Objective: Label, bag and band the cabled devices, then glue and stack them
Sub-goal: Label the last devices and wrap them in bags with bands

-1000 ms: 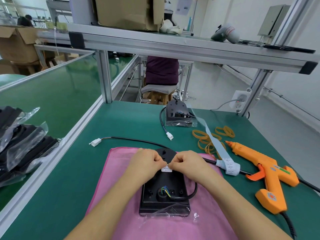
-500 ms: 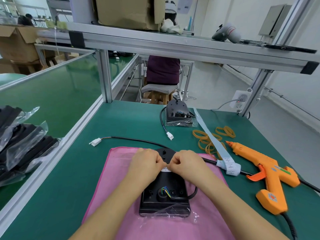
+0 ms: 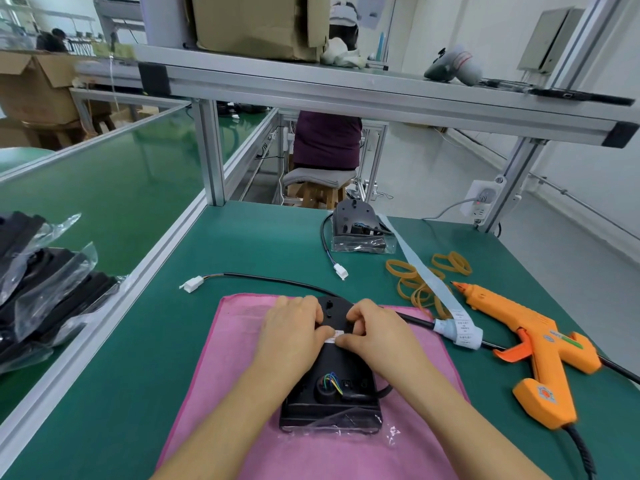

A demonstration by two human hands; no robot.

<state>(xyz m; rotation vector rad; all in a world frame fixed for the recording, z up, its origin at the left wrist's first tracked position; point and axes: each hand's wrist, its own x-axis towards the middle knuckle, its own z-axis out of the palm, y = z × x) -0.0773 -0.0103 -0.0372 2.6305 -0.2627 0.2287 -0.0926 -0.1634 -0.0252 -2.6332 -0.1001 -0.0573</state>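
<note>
A black cabled device (image 3: 332, 393) lies back-up on a pink cloth (image 3: 221, 375), coloured wires showing in its round hole. Its black cable (image 3: 277, 282) runs left to a white connector (image 3: 192, 284). My left hand (image 3: 292, 332) and my right hand (image 3: 375, 336) meet over the device's upper half. Their fingertips pinch and press a small white label (image 3: 334, 336) onto the device. A strip of label backing (image 3: 460, 327) lies to the right. A second device (image 3: 356, 230) in a clear bag stands at the back.
Tan rubber bands (image 3: 420, 282) lie right of centre. An orange glue gun (image 3: 533, 348) rests at the right with its cord trailing off. Bagged black devices (image 3: 38, 289) are stacked at the left, on a green conveyor belt (image 3: 104, 188). A person sits on a stool beyond the bench.
The label was held up between both hands above the device. It now lies low against the device's back, with the fingers of both hands lowered onto it.
</note>
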